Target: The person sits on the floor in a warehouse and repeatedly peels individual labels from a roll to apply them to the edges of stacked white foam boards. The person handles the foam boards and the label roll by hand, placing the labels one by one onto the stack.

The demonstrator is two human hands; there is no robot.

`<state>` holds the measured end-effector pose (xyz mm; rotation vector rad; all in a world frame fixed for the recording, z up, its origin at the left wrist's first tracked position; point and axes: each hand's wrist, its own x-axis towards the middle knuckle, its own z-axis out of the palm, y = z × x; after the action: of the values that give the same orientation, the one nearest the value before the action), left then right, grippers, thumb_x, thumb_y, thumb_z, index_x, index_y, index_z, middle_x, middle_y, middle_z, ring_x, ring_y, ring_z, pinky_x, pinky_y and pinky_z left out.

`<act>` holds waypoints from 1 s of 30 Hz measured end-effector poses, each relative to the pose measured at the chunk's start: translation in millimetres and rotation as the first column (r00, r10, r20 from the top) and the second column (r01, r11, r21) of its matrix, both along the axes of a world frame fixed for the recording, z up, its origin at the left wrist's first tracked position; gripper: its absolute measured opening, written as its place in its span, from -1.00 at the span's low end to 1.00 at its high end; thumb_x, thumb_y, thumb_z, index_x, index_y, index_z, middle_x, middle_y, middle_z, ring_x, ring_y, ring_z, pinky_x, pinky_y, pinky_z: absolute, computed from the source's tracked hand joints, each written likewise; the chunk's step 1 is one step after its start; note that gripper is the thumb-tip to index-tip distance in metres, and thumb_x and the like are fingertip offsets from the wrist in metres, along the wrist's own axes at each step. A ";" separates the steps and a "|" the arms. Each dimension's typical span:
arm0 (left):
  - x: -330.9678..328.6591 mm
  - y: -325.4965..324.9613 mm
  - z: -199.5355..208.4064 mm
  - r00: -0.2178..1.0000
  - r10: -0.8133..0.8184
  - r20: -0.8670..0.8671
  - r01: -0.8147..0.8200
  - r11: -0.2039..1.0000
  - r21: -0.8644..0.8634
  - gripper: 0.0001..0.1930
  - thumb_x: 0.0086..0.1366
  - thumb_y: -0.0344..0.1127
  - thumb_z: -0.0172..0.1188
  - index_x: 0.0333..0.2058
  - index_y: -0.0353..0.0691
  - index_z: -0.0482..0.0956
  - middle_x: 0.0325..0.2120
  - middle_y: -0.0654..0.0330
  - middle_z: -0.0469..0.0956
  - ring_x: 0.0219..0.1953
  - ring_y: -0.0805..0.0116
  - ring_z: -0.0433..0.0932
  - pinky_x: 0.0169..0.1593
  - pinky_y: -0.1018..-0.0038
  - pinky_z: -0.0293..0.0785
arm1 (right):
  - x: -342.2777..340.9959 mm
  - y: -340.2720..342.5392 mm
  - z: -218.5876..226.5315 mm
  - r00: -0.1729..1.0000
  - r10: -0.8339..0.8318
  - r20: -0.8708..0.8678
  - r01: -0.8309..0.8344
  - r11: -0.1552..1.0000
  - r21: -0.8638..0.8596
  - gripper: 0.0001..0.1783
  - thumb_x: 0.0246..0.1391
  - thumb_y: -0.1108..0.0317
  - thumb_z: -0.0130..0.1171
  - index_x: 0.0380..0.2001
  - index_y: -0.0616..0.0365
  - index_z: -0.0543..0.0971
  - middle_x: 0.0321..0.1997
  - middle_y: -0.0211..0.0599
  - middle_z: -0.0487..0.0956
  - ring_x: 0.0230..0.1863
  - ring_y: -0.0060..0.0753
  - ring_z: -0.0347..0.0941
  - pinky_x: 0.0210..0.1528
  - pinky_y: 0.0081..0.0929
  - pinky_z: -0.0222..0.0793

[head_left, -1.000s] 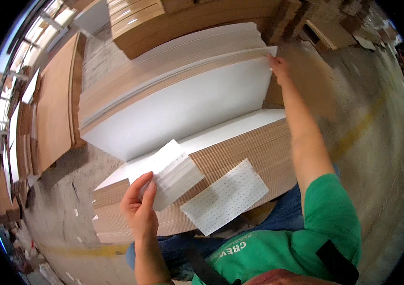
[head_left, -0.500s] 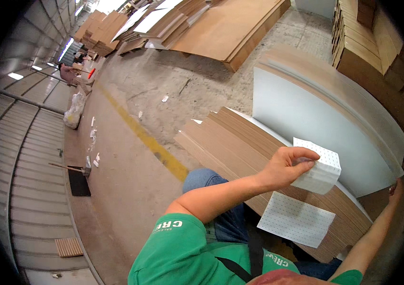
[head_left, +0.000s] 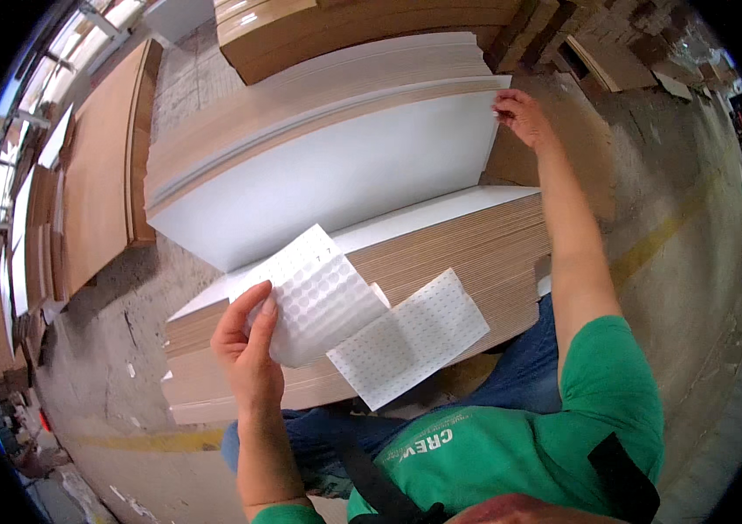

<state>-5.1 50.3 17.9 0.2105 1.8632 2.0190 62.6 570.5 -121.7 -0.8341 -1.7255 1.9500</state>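
My left hand (head_left: 252,360) pinches dot-sticker sheet (head_left: 325,295); right hand (head_left: 525,119) by white panel (head_left: 336,182), grip unclear; likely stickering, next needs precision

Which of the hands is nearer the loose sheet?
Left. The left hand is left of the loose sheet; the right hand is farther, beyond it and rightward, by the white panel.

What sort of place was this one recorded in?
Probably a warehouse or factory floor: there are stacked boards, large brown sheets and a yellow line along the bare, worn floor.
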 end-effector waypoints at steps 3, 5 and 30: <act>-4.1 -9.6 0.7 0.999 0.019 0.050 -0.019 1.000 0.014 -0.76 0.08 -0.48 0.13 -0.22 -0.34 0.50 -0.29 0.16 0.50 -0.24 0.48 0.43 -0.12 0.61 0.29 | -19.6 -30.0 -10.8 0.995 -0.069 -0.068 0.064 0.995 -0.079 -0.69 -0.18 0.50 0.19 -0.30 0.25 0.39 -0.35 -0.31 0.44 -0.33 -0.46 0.41 -0.25 -0.50 0.43; -3.6 -12.6 -1.3 0.997 0.021 0.073 -0.023 0.999 0.024 -0.76 0.08 -0.49 0.13 -0.22 -0.35 0.50 -0.30 0.16 0.50 -0.25 0.48 0.43 -0.12 0.61 0.28 | -29.6 -40.0 -22.2 0.991 -0.111 -0.078 0.107 0.993 -0.055 -0.69 -0.22 0.52 0.21 -0.33 0.24 0.39 -0.38 -0.33 0.45 -0.36 -0.48 0.41 -0.29 -0.52 0.44; -3.3 -13.4 -9.7 0.991 0.013 0.131 -0.014 1.000 0.007 -0.67 0.11 -0.43 0.07 -0.12 -0.42 0.40 -0.23 0.08 0.47 -0.17 0.35 0.43 -0.04 0.46 0.31 | -37.5 10.9 -50.1 0.803 -0.519 0.294 0.346 0.807 0.479 -0.67 -0.17 0.17 0.24 -0.42 0.24 0.55 -0.43 -0.23 0.55 -0.43 -0.41 0.42 -0.37 -0.42 0.33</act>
<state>-8.4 36.9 8.2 0.0654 1.7802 1.9986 25.1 581.4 -171.8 -1.4096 -1.8467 1.0995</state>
